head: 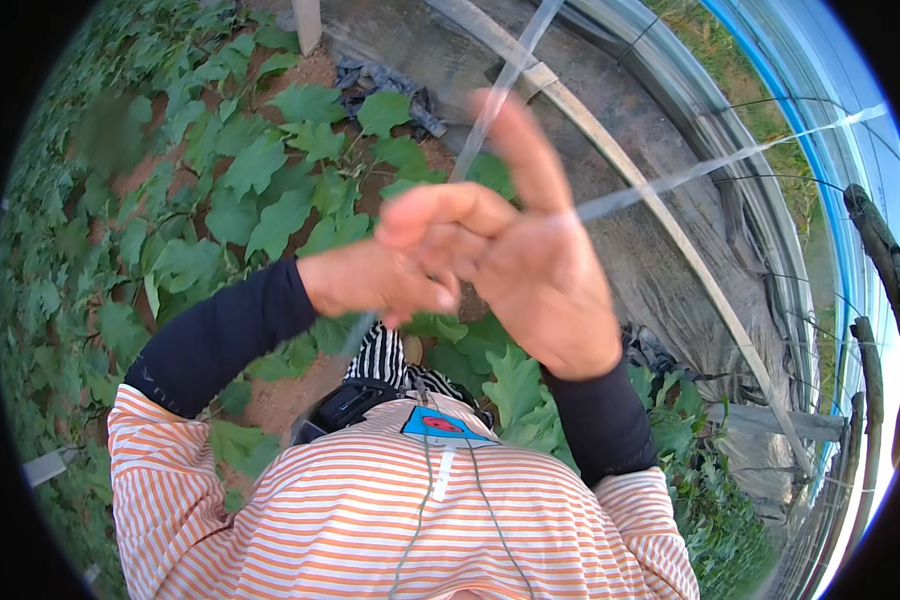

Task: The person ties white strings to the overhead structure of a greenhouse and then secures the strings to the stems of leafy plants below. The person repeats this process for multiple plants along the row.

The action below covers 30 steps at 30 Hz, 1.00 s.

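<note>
Blurred by motion, my two hands meet in front of my chest. My left hand (pixel 371 281), coming from the left, has its fingers against the curled fingers of my right hand (pixel 540 277). The right palm faces me, with one finger raised. A translucent plastic strip (pixel 652 191) runs from the upper right to the edge of my right hand. Another plastic strip (pixel 499 97) comes down from the top and passes out of sight behind the hands. A short blurred piece of strip (pixel 358 334) shows below my left hand. Whether either hand grips a strip is unclear.
Broad-leaved green plants (pixel 255 169) grow in reddish soil on the left and around my legs. A pale curved frame bar (pixel 660 202) crosses the right side over grey sheeting (pixel 607 142). Clear plastic film with a blue edge (pixel 784 97) and wooden poles (pixel 870 240) stand far right.
</note>
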### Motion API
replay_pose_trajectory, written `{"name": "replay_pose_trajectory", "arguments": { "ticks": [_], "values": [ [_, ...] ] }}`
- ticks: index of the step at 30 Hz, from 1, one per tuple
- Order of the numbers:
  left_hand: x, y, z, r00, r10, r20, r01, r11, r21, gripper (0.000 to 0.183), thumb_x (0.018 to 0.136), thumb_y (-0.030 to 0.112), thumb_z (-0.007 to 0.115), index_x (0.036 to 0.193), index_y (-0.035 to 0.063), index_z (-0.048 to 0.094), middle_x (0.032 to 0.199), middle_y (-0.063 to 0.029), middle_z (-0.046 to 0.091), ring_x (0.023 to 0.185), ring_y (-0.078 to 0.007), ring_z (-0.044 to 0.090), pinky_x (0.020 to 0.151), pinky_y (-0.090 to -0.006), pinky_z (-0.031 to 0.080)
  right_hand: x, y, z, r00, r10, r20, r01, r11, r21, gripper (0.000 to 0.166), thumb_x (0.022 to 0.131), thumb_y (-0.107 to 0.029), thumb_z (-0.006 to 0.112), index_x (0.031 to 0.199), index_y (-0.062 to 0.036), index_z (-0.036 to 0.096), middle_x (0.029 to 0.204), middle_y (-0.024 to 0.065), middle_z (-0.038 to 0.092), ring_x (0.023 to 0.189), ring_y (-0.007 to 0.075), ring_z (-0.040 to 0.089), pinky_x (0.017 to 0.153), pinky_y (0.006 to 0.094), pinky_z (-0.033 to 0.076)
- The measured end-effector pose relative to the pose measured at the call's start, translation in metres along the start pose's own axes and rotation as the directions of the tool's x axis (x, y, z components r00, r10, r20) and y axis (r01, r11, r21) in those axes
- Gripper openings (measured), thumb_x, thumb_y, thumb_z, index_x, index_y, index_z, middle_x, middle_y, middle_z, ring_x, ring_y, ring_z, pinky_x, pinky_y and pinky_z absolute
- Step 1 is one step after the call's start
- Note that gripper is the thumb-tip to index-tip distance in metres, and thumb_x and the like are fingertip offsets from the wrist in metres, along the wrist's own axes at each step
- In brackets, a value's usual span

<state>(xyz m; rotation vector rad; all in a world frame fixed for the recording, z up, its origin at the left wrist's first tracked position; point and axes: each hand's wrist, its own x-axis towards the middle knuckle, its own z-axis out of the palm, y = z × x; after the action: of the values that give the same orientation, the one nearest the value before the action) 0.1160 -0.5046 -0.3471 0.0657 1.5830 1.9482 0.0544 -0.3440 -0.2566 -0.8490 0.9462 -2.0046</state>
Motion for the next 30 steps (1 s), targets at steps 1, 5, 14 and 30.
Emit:
{"name": "replay_pose_trajectory", "arguments": {
  "ticks": [1, 5, 14, 30],
  "values": [
    [-0.007, -0.010, -0.014, 0.998, -0.026, -0.059, 0.027, 0.999, 0.020, 0.017, 0.086, 0.019, 0.061, 0.087, 0.0019, 0.060, 0.064, 0.0007, 0.053, 0.045, -0.0058, 0.048, 0.046, -0.0210, 0.043, 0.002, 0.006, -0.002, 0.997, 0.067, 0.022, -0.066, 0.996, -0.057, 0.077, 0.078, -0.029, 0.072, 0.136, 0.0029, 0.032, 0.099, 0.0111, 0.060, 0.094, 0.0187, 0.060, 0.089, 0.0344, 0.048],
    [-0.069, -0.060, -0.059, 0.935, -0.200, -0.292, 0.203, 0.979, -0.021, 0.016, 0.082, 0.017, 0.066, 0.083, 0.0018, 0.060, 0.066, 0.0008, 0.056, 0.042, -0.0068, 0.048, 0.045, -0.0226, 0.045, 0.005, 0.044, -0.064, 0.966, 0.043, -0.254, -0.069, 0.993, -0.095, 0.012, 0.086, -0.016, 0.061, 0.093, -0.0064, 0.062, 0.091, 0.0023, 0.063, 0.063, 0.0070, 0.053, 0.072, 0.0262, 0.049],
    [-0.381, -0.290, -0.036, 0.561, -0.525, -0.639, 0.686, 0.727, 0.005, 0.016, 0.081, 0.017, 0.065, 0.074, 0.0051, 0.059, 0.061, -0.0021, 0.058, 0.045, -0.0123, 0.054, 0.038, -0.0260, 0.041, -0.072, 0.058, -0.179, 0.833, -0.117, -0.540, -0.077, 0.943, -0.324, 0.011, 0.087, -0.014, 0.059, 0.087, -0.0032, 0.062, 0.054, -0.0072, 0.038, 0.047, 0.0036, 0.033, 0.071, 0.0281, 0.049],
    [-0.515, -0.514, 0.012, 0.641, -0.096, -0.761, 0.766, 0.032, 0.642, 0.025, 0.086, 0.026, 0.050, 0.065, 0.0164, 0.060, 0.059, -0.0041, 0.060, 0.059, -0.0241, 0.061, 0.053, -0.0396, 0.045, -0.252, 0.281, -0.120, 0.470, 0.296, -0.831, -0.535, 0.845, -0.001, 0.018, 0.086, -0.023, 0.063, 0.084, -0.0051, 0.061, 0.059, -0.0041, 0.048, 0.049, 0.0056, 0.043, 0.047, 0.0207, 0.034]
  ]
}}
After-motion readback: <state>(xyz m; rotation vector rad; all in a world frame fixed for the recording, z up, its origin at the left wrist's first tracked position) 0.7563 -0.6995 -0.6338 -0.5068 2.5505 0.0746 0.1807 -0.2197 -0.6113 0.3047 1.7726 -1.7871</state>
